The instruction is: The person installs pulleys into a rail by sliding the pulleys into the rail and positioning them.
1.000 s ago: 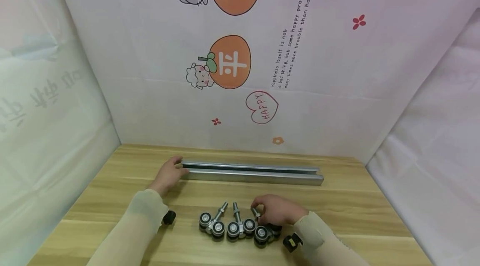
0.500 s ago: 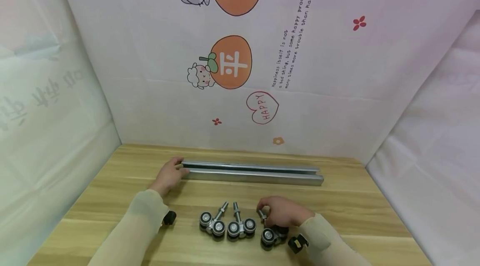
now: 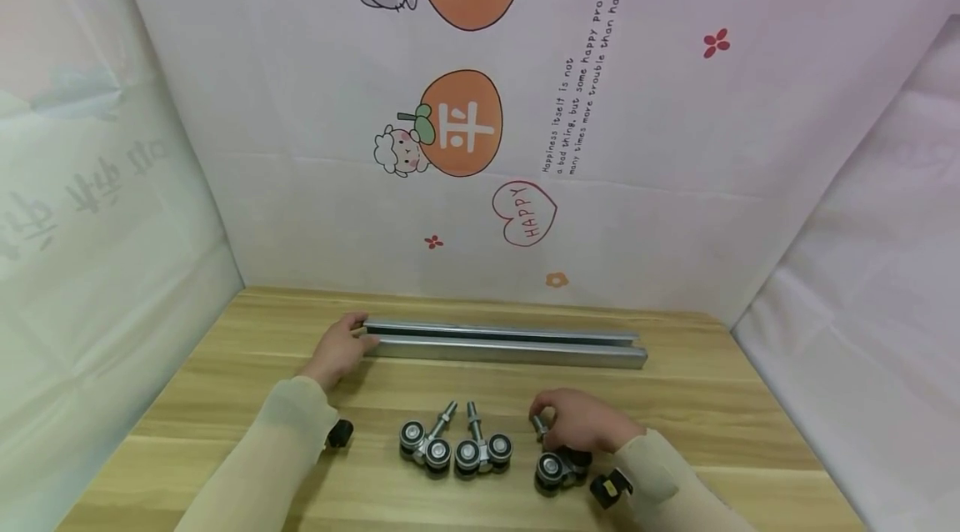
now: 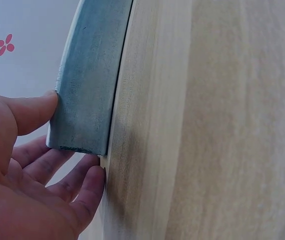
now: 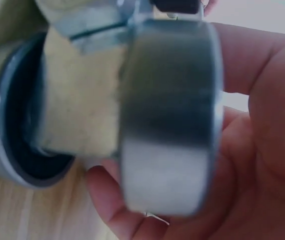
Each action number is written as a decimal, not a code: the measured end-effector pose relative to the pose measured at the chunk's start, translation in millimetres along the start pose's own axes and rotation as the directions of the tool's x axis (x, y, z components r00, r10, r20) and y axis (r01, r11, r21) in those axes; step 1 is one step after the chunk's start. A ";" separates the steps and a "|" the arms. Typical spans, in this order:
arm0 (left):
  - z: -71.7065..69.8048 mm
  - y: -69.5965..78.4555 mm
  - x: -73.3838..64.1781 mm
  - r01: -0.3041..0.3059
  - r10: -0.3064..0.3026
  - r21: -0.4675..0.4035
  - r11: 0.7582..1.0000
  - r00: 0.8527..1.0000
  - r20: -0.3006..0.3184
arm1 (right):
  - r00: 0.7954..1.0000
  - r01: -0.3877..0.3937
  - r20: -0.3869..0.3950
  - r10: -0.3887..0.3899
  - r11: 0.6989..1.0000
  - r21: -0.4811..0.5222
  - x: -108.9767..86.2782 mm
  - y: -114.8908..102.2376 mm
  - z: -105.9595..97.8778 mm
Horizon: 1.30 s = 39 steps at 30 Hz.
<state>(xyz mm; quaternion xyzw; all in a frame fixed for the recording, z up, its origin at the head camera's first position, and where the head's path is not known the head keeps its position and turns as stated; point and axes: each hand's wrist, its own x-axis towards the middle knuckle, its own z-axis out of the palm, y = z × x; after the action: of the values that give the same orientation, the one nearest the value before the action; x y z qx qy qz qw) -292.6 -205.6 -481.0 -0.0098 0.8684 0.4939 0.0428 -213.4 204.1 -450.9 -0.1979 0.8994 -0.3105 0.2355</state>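
Left hand point(image 3: 336, 353) pinches rail's point(image 3: 510, 353) left end. Right hand point(image 3: 581, 421) grips roller trolley point(image 3: 551, 472) by its bolt point(image 3: 537, 425), near side of rail, apart from it. Step, judged: positioning the roller trolley; next move likely calls for a steady bolt grip.

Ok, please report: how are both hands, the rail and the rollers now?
Left hand on left end of metal rail. Right hand holding one roller at its bolt. Two loose rollers to its left, not between it and rail.
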 end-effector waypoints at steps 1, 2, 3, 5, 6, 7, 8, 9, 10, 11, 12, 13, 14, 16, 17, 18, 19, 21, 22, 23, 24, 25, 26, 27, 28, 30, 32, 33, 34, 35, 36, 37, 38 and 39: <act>0.1 -0.4 0.4 0.002 -0.002 -0.001 1.000 1.000 0.000 | 1.000 0.001 -0.010 -0.001 1.000 0.009 -0.3 0.5 -0.5; 0.3 -0.6 0.7 0.003 -0.003 -0.002 1.000 1.000 -0.001 | 1.000 0.003 -0.020 -0.003 1.000 0.014 -0.6 1.0 -1.1; 0.4 -1.1 1.1 0.002 -0.002 0.000 1.000 1.000 -0.001 | 0.999 0.005 -0.032 -0.005 1.000 0.020 -0.9 1.3 -1.8; 0.6 -1.5 1.6 -0.001 0.001 0.006 1.000 1.000 -0.002 | 0.998 0.011 -0.058 -0.009 1.000 0.024 -1.3 1.7 -3.6; 0.6 -1.6 1.7 -0.002 0.002 0.005 1.000 1.000 -0.003 | 0.997 0.012 -0.070 -0.011 1.000 0.022 -1.8 1.6 -4.6; 0.7 -1.6 1.9 -0.001 0.001 0.003 1.000 1.000 -0.004 | 0.996 0.015 -0.083 -0.013 1.000 0.021 -1.9 1.9 -5.5; 0.7 -1.4 1.7 -0.001 0.001 0.002 1.000 1.000 -0.004 | 0.996 0.016 -0.093 -0.014 1.000 0.021 -2.2 2.2 -6.4; 0.7 -1.1 1.6 -0.002 0.002 0.002 1.000 1.000 -0.004 | 0.995 0.014 -0.100 -0.011 1.000 0.026 -2.4 2.7 -7.0; 0.7 -0.6 1.3 -0.003 0.003 0.002 1.000 1.000 -0.003 | 0.994 0.013 -0.107 -0.010 1.000 0.028 -2.7 3.1 -7.6; 0.6 -0.2 1.1 -0.002 0.002 0.002 1.000 1.000 -0.003 | 0.994 0.010 -0.112 -0.006 0.999 0.033 -2.9 3.6 -8.0; 0.5 0.3 0.9 -0.001 0.001 0.001 1.000 1.000 -0.003 | 0.993 0.008 -0.118 -0.003 0.999 0.037 -3.1 4.1 -8.4; 0.3 0.9 0.6 -0.002 0.002 0.001 1.000 1.000 -0.002 | 0.992 0.006 -0.125 -0.002 0.999 0.038 -2.9 4.9 -8.4; 0.2 1.3 0.2 -0.006 0.006 0.006 1.000 1.000 -0.002 | 0.991 0.005 -0.132 0.000 0.999 0.040 -3.0 5.4 -8.5; -0.1 2.0 -0.1 -0.010 0.010 0.009 1.000 1.000 -0.006 | 0.989 0.006 -0.149 -0.001 0.999 0.037 -2.7 6.8 -8.4; -0.1 2.1 -0.2 -0.011 0.011 0.008 1.000 1.000 -0.008 | 0.987 0.005 -0.158 0.001 0.999 0.036 -2.5 7.7 -8.2; 0.0 2.0 -0.2 -0.014 0.014 0.008 1.000 1.000 -0.009 | 0.986 0.005 -0.168 0.001 0.999 0.035 -2.5 8.4 -8.1; 0.0 1.8 -0.1 -0.017 0.017 0.008 1.000 1.000 -0.008 | 0.984 0.002 -0.176 0.004 0.999 0.036 -2.5 9.2 -7.9; 0.5 1.3 0.2 -0.014 0.014 0.005 1.000 1.000 -0.009 | 0.981 -0.005 -0.193 0.010 1.000 0.028 -2.8 10.8 -7.7; 0.7 1.1 0.5 -0.014 0.014 0.005 1.000 1.000 -0.009 | 0.979 -0.008 -0.201 0.012 1.000 0.022 -3.1 11.4 -7.6; 0.8 0.7 0.6 -0.014 0.014 0.006 1.000 1.000 -0.007 | 0.978 -0.012 -0.209 0.016 1.000 0.020 -3.5 12.0 -7.4; 1.0 0.4 0.7 -0.014 0.014 0.008 1.000 1.000 -0.006 | 0.976 -0.016 -0.218 0.019 1.000 0.015 -3.9 12.3 -7.4; 1.1 0.5 0.7 -0.015 0.015 0.009 1.000 1.000 -0.007 | 0.973 -0.020 -0.228 0.021 1.000 0.007 -4.5 12.5 -7.3; 1.2 0.4 0.6 -0.014 0.014 0.010 1.000 1.000 -0.008 | 0.971 -0.025 -0.238 0.025 1.000 0.002 -5.2 12.4 -7.4; 1.3 0.3 0.6 -0.014 0.014 0.009 1.000 1.000 -0.008 | 0.968 -0.030 -0.249 0.029 1.000 0.002 -6.1 12.1 -7.7; 1.4 0.1 0.6 -0.012 0.012 0.005 1.000 1.000 -0.007 | 0.965 -0.030 -0.260 0.029 1.000 0.001 -6.9 11.8 -8.2; 1.8 0.1 0.2 -0.009 0.009 0.001 1.000 1.000 -0.005 | 0.959 -0.036 -0.281 0.035 0.999 0.000 -9.1 10.8 -9.1; 2.2 0.2 -0.2 -0.007 0.007 0.001 1.000 1.000 -0.007 | 0.953 -0.041 -0.299 0.038 0.999 -0.003 -11.3 10.3 -10.0; 2.4 0.4 -0.5 -0.007 0.007 0.002 1.000 1.000 -0.008 | 0.951 -0.041 -0.307 0.037 0.999 -0.007 -12.3 10.3 -10.3; 2.6 0.7 -0.9 -0.007 0.007 0.006 1.000 1.000 -0.010 | 0.949 -0.041 -0.314 0.037 0.999 -0.008 -13.2 10.3 -10.7; 2.7 1.2 -1.4 -0.009 0.009 0.012 1.000 1.000 -0.015 | 0.947 -0.047 -0.319 0.042 0.999 -0.006 -14.1 10.4 -10.8; 2.6 1.7 -2.1 -0.011 0.012 0.019 1.000 1.000 -0.018 | 0.945 -0.049 -0.324 0.045 0.999 -0.003 -15.0 10.6 -11.1; 2.5 2.3 -2.7 -0.008 0.009 0.021 1.000 1.000 -0.021 | 0.944 -0.049 -0.327 0.046 0.999 0.000 -15.6 11.2 -11.3; 2.3 2.7 -3.2 -0.011 0.011 0.026 1.000 1.000 -0.023 | 0.942 -0.048 -0.331 0.047 0.999 0.003 -16.2 11.4 -11.6; 2.0 3.3 -3.8 -0.009 0.010 0.026 1.000 1.000 -0.024 | 0.941 -0.048 -0.335 0.048 0.999 0.009 -16.6 12.0 -11.8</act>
<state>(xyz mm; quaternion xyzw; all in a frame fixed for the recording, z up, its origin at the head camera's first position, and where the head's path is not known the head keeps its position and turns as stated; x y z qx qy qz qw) -288.9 -202.3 -479.0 -0.0111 0.8751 0.4828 0.0300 -209.0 226.7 -445.5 -0.1201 0.9309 -0.3340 0.0868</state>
